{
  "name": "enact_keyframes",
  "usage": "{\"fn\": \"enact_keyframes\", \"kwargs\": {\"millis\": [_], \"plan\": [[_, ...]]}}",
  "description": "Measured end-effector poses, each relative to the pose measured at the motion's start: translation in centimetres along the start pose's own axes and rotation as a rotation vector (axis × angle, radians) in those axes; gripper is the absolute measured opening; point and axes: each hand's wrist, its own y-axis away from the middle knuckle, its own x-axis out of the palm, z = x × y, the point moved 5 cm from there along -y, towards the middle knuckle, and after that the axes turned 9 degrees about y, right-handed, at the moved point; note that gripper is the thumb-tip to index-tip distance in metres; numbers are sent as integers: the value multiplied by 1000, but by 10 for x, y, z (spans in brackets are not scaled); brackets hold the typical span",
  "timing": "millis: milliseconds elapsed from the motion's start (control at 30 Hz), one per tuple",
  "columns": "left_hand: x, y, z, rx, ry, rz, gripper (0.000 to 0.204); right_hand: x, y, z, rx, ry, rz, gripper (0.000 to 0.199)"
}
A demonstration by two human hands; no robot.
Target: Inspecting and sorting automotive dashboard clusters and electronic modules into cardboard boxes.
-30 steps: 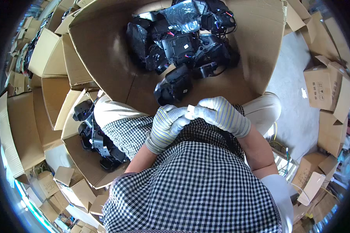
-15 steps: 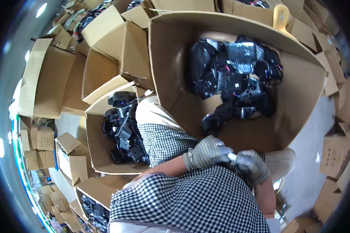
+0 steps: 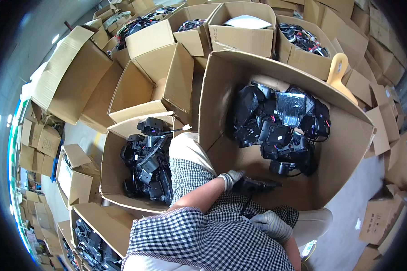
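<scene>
My left hand is closed on one end of a black plastic part, which lies over my lap at the near edge of a big carton. My right hand rests low against the checked apron, its fingers curled. A thin dark cable runs from the part toward these fingers, and they appear to pinch it; the fingertips are partly hidden. Inside the big carton sits a heap of black plastic parts, some in clear wrap.
A smaller carton of black parts with cables stands left of my knee. An open carton is beyond it. A yellowish paddle-shaped handle sticks up behind the big carton. More cartons crowd the far side.
My hands were together at a small white piece; now they are apart. The left has moved forward onto the black part, the right lower against the apron. The view has shifted.
</scene>
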Motion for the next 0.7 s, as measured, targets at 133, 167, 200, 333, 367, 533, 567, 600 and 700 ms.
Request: {"fn": "enact_keyframes", "kwargs": {"millis": [133,167,200,333,367,533,567,600,700], "plan": [[39,48,-57,22,37,76,55,-2,7,-8,145,-99,24,21],[43,49,-55,-37,141,83,54,-5,5,-2,277,-142,56,22],[49,51,-53,-96,248,89,53,-4,6,-1,283,-135,91,22],[66,57,-45,-313,657,149,52,-3,6,-4,311,-98,67,27],[69,60,-43,-365,760,168,51,-3,5,-5,326,-95,67,28],[10,109,-108,364,518,-21,50,-12,-3,-1,345,-83,46,26],[-12,127,-122,434,582,-52,50,-13,-8,4,228,37,12,26],[-36,142,-134,506,646,-88,51,-12,-12,3,226,42,38,26],[-99,192,-182,746,935,-160,54,-15,-24,-8,352,-58,-98,31]]}}
